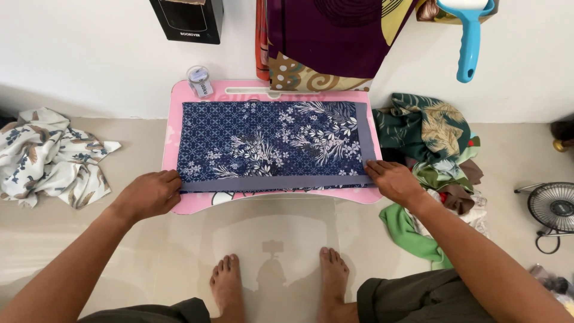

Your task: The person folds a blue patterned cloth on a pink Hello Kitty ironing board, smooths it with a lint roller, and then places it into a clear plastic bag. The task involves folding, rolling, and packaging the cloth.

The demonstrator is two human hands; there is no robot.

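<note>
A dark blue cloth [272,143] with white flower print lies folded flat on a small pink table [173,119]. A plain grey-blue band runs along its near and right edges. My left hand [149,194] presses on the cloth's near left corner with fingers curled. At the near right corner my right hand [391,179] rests flat on the cloth, fingers together. Both hands touch the cloth's front edge.
A white leaf-print cloth [51,155] lies crumpled on the floor at left. A heap of green and mixed clothes [433,149] lies at right. A small jar [200,81] stands at the table's back. A small fan [553,206] is far right. A blue-handled lint roller [469,39] and purple fabric [335,36] hang on the wall.
</note>
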